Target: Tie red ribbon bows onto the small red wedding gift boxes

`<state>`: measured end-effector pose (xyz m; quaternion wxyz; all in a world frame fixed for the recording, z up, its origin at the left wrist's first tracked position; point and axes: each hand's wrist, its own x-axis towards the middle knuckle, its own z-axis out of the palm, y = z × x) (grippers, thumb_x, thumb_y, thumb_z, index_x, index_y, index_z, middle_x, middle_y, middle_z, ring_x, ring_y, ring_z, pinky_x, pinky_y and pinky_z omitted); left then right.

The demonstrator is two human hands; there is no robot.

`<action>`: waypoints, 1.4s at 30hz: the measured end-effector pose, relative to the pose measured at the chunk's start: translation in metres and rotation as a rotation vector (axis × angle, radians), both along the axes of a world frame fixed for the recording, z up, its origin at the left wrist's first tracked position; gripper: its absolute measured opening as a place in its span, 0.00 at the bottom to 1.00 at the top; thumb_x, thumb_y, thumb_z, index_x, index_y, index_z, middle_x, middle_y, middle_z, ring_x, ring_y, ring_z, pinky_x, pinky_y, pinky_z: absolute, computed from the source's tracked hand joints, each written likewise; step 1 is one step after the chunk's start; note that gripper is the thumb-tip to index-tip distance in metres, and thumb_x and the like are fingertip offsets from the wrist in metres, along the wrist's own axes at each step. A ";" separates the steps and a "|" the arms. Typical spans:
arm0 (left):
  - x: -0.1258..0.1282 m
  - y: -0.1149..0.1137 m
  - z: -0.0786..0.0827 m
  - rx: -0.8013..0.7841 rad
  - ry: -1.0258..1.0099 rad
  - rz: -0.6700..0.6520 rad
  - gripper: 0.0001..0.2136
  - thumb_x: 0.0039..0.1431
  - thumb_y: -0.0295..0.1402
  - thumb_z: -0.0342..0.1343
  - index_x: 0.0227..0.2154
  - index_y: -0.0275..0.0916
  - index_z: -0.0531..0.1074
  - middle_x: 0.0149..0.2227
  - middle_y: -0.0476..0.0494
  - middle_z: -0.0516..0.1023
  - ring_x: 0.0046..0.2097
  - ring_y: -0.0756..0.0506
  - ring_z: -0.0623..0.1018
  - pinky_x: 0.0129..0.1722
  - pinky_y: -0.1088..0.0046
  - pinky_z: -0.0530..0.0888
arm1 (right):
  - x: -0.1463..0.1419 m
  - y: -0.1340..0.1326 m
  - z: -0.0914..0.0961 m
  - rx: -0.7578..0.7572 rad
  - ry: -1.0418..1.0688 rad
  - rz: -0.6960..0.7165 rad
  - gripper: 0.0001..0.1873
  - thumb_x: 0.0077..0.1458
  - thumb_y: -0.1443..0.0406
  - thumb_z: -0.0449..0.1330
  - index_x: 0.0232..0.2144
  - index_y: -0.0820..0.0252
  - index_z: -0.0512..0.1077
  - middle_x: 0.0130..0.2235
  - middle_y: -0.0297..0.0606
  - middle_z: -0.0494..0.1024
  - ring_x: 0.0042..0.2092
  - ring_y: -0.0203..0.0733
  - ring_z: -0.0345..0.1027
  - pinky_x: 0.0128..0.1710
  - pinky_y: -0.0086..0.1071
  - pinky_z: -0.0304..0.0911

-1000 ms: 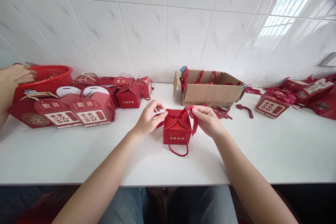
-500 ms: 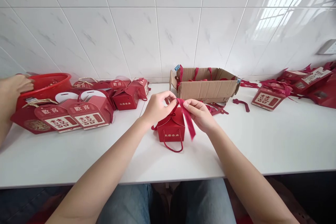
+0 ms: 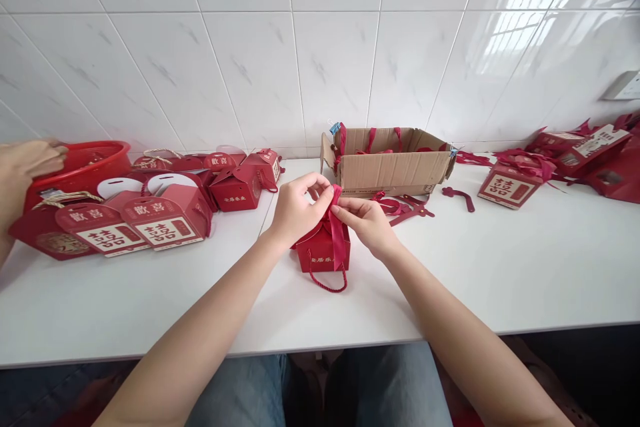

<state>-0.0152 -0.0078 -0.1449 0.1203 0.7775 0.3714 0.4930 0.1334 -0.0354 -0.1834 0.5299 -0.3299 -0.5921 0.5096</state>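
A small red gift box (image 3: 316,255) with gold lettering and a red cord handle stands on the white table (image 3: 500,267) in front of me. A dark red ribbon (image 3: 338,240) runs over its top and hangs down its front. My left hand (image 3: 300,208) pinches the ribbon above the box. My right hand (image 3: 365,221) pinches the same ribbon just to the right, fingertips almost touching the left hand's.
An open cardboard box (image 3: 395,163) with red ribbons stands behind. Finished red gift boxes (image 3: 150,213) crowd the left, beside a red plastic basket (image 3: 85,163) touched by another person's hand (image 3: 23,167). More red boxes (image 3: 510,183) lie at the right. Loose ribbons (image 3: 407,205) lie nearby.
My hands have come together above the box, from apart at its sides. The ribbon end that stuck out to the right now hangs down the box front.
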 end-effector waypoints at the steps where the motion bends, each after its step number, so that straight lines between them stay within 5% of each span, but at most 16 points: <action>1: 0.000 0.001 -0.001 -0.022 -0.022 -0.010 0.05 0.54 0.31 0.54 0.25 0.38 0.70 0.25 0.51 0.74 0.29 0.51 0.72 0.33 0.75 0.70 | -0.001 0.000 0.000 -0.001 -0.009 -0.011 0.14 0.52 0.55 0.61 0.37 0.57 0.77 0.35 0.37 0.78 0.35 0.39 0.69 0.37 0.33 0.64; 10: -0.017 0.002 -0.006 -0.350 -0.236 -0.199 0.09 0.52 0.33 0.57 0.36 0.39 0.72 0.32 0.47 0.75 0.37 0.47 0.74 0.38 0.72 0.70 | -0.010 0.001 -0.005 -0.004 -0.027 -0.155 0.13 0.50 0.55 0.62 0.29 0.60 0.75 0.27 0.35 0.74 0.28 0.35 0.64 0.28 0.29 0.59; 19: -0.019 -0.001 -0.014 -0.271 -0.215 -0.147 0.08 0.53 0.38 0.59 0.29 0.38 0.76 0.30 0.47 0.78 0.34 0.48 0.75 0.36 0.73 0.70 | -0.012 0.000 -0.005 0.106 -0.193 -0.200 0.12 0.53 0.55 0.60 0.32 0.57 0.76 0.35 0.38 0.76 0.37 0.39 0.67 0.34 0.32 0.62; 24: -0.048 0.006 -0.005 -0.395 -0.230 -0.025 0.14 0.54 0.45 0.57 0.26 0.38 0.72 0.29 0.46 0.76 0.35 0.46 0.75 0.38 0.70 0.69 | -0.010 0.000 -0.001 0.059 -0.159 -0.179 0.12 0.53 0.56 0.61 0.30 0.58 0.76 0.32 0.35 0.74 0.34 0.37 0.66 0.33 0.32 0.61; 33: -0.078 -0.005 -0.014 -0.735 0.227 -0.128 0.18 0.50 0.51 0.58 0.32 0.41 0.66 0.33 0.48 0.75 0.35 0.45 0.75 0.34 0.69 0.70 | 0.000 -0.003 0.007 -0.013 -0.107 -0.007 0.11 0.53 0.56 0.61 0.29 0.58 0.72 0.31 0.33 0.76 0.26 0.32 0.63 0.24 0.27 0.58; 37: -0.078 -0.005 -0.014 -0.721 0.243 -0.152 0.14 0.58 0.47 0.51 0.29 0.39 0.65 0.30 0.47 0.74 0.34 0.46 0.75 0.34 0.69 0.70 | -0.003 -0.003 0.009 -0.034 -0.114 0.007 0.11 0.54 0.56 0.59 0.29 0.58 0.67 0.32 0.34 0.78 0.23 0.30 0.60 0.22 0.26 0.57; 40: -0.078 -0.007 0.004 -0.644 0.271 -0.164 0.11 0.60 0.43 0.49 0.32 0.40 0.66 0.29 0.48 0.74 0.32 0.47 0.76 0.32 0.70 0.70 | -0.009 -0.002 0.011 -0.125 -0.168 -0.123 0.08 0.52 0.60 0.58 0.27 0.60 0.68 0.29 0.36 0.78 0.23 0.32 0.62 0.21 0.26 0.55; 42: -0.073 -0.009 0.022 -0.452 0.376 -0.168 0.08 0.60 0.39 0.50 0.34 0.40 0.68 0.30 0.49 0.74 0.33 0.48 0.75 0.34 0.71 0.70 | -0.013 -0.001 0.012 -0.145 -0.249 -0.204 0.05 0.50 0.64 0.57 0.26 0.60 0.70 0.28 0.37 0.78 0.25 0.35 0.65 0.21 0.27 0.55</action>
